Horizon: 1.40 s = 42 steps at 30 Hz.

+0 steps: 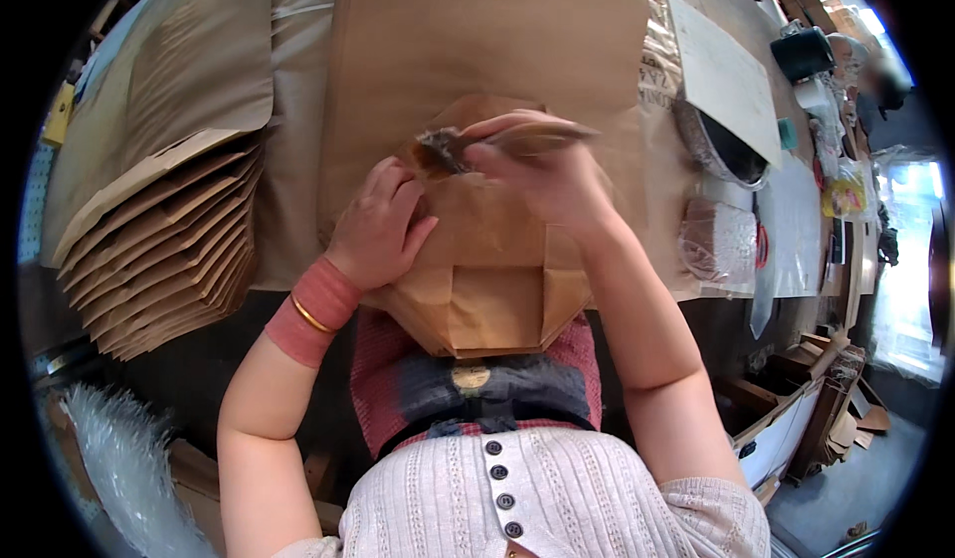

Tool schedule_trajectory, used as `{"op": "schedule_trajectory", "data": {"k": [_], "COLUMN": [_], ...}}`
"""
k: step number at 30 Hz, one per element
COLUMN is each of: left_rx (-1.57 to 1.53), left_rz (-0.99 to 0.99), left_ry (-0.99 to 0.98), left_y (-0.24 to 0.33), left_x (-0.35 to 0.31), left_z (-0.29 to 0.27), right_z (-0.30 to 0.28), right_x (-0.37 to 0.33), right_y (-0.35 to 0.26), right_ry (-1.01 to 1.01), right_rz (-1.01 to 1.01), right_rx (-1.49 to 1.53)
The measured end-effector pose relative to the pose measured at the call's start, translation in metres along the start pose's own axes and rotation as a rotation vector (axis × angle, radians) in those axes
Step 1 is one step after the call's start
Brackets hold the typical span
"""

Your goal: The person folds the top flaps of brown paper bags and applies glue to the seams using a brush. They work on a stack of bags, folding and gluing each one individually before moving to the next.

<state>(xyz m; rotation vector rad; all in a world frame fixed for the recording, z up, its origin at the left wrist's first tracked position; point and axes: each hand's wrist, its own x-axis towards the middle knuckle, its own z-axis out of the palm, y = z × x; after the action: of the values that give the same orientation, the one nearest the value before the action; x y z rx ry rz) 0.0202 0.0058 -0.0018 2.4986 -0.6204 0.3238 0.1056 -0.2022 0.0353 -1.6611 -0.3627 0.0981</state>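
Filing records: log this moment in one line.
left hand: on brown bag | right hand: holding brush | left side: fanned paper stack

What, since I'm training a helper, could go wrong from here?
The brush in the right hand might catch the left hand, close to its bristles. The paper stack overhangs the table edge, so a bump could perhaps shift it. The folded paper piece also overhangs and might slip.

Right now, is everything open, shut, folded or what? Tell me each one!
Right hand: closed around the brush
Brush: held, bristles pointing left, wetness unclear
Left hand: resting on the paper bag, thumb apart
Paper bag: near end folded open
Brown paper stack: fanned out in layers
Bowl: partly covered by the board
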Motion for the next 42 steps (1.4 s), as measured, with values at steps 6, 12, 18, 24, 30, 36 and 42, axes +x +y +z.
{"op": "schedule_trajectory", "data": {"k": [6,12,18,24,30,36,42], "left_rx": [0.009,0.049,0.060,0.136,-0.129,0.094,0.428], "left_rz": [0.012,0.042,0.055,-0.017,-0.360,-0.300,0.250], "left_ry": [-0.035,0.024,0.001,-0.107,-0.142,-0.563,-0.069], "left_y": [-0.001,-0.002,0.004,0.003,-0.011,-0.020,-0.004], "left_x": [0.001,0.003,0.002,0.004,0.072,0.084,0.015], "left_z": [-0.002,0.003,0.007,-0.009,-0.033,-0.043,-0.027], "right_z": [0.001,-0.073,-0.226,-0.263,-0.128,-0.127,-0.110], "right_x": [0.041,-0.029,-0.101,-0.127,-0.069,-0.007,-0.073], "right_y": [-0.007,-0.065,-0.041,-0.034,0.003,0.011,0.015], "right_ry": [-0.073,0.038,0.323,-0.032,-0.160,-0.501,-0.391], "right_rz": [0.126,-0.245,-0.305,-0.358,-0.216,0.221,-0.509], "right_rx": [-0.488,-0.417,-1.115,-1.576,-0.761,-0.739,-1.262]}}
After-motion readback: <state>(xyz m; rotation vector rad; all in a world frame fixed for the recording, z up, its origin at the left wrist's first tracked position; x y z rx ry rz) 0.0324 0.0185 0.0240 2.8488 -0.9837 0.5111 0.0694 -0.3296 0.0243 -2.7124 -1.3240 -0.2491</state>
